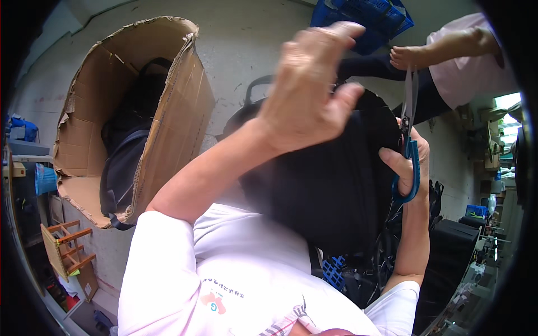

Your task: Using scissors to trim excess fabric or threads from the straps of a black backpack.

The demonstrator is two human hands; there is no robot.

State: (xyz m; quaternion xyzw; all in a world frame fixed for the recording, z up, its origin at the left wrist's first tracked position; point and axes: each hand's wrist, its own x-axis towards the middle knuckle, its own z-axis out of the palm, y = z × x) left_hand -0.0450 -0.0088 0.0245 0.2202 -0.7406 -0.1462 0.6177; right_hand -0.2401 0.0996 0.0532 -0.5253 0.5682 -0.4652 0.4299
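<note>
A large black fabric bag [319,190], seemingly a backpack with a loop handle at its far left, lies in front of my body. My left hand [308,89] is raised over its far part, somewhat blurred, with the thumb apart from the bent fingers and nothing seen in it. At the bag's right edge, my right hand [423,159] holds scissors [415,171] with blue handles. Their blades point away from me, and the thumb reaches onto the black fabric. Part of the bag is hidden behind my left hand and forearm.
To the left stands an open cardboard box [182,112] with black bags [126,145] inside. A blue plastic crate [364,25] is at the far side. Another person's arm [448,47] reaches in from the right. A wooden stool [67,246] is at lower left.
</note>
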